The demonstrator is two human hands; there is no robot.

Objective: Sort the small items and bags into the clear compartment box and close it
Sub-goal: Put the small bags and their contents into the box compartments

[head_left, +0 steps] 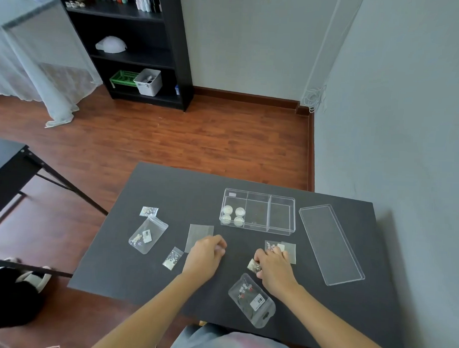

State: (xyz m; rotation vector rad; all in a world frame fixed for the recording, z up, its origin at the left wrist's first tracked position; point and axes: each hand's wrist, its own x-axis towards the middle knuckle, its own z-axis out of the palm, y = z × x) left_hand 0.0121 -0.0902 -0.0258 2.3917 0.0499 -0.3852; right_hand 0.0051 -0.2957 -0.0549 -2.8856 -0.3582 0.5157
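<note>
Clear plastic, the compartment box (257, 211) stands open on the dark table (170, 192) and serves as the landmark here. Just in front of it, the right hand (276, 268) has its fingers curled together, pinching a small glittery packet (254, 265) at its thumb side; its fingertips lie on a flat clear bag (288, 247) holding pale flower bits. In front and to the left of the box, the left hand (206, 256) is loosely closed, knuckles over the corner of an empty-looking clear sleeve (199, 235) (whether it grips it I cannot tell). The box's left compartment holds four round white pots (233, 215); the other two look nearly bare. Its lid (331, 243) lies flat to the right. A labelled hang-hole pouch (252, 299) lies nearest the person, and three more bags (148, 234) sit well left of the box.
</note>
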